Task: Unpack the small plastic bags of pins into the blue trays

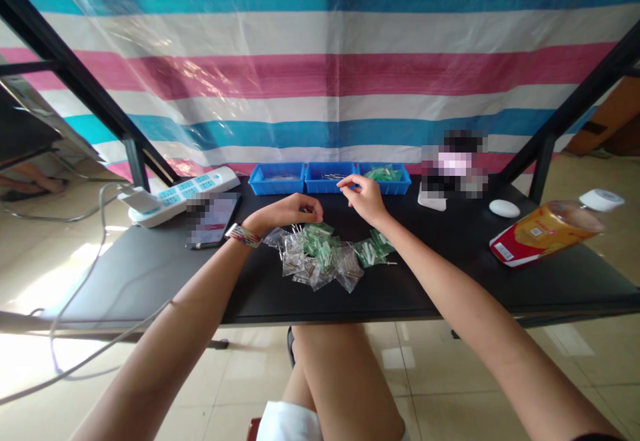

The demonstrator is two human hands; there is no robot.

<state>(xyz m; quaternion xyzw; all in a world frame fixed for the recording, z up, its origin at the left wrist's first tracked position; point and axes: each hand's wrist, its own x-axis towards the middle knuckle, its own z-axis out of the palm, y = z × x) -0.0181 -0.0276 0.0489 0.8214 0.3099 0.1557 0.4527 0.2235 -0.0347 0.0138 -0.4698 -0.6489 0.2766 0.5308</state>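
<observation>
A heap of small clear plastic bags (325, 258) with green and metal parts lies on the black table (440, 268). My left hand (295, 211) hovers just behind the heap, fingers curled into a pinch; what it holds is too small to name. My right hand (363, 196) is raised in front of the middle blue tray (327, 178), thumb and fingers pinched on something tiny. A woven band sits on my left wrist.
Three blue trays stand in a row at the back: the left tray (277, 178), the middle one, and the right tray (387, 176) with green parts. A phone (213, 220), a power strip (183, 194), a white puck (504, 208) and a lying bottle (547, 231) are on the table.
</observation>
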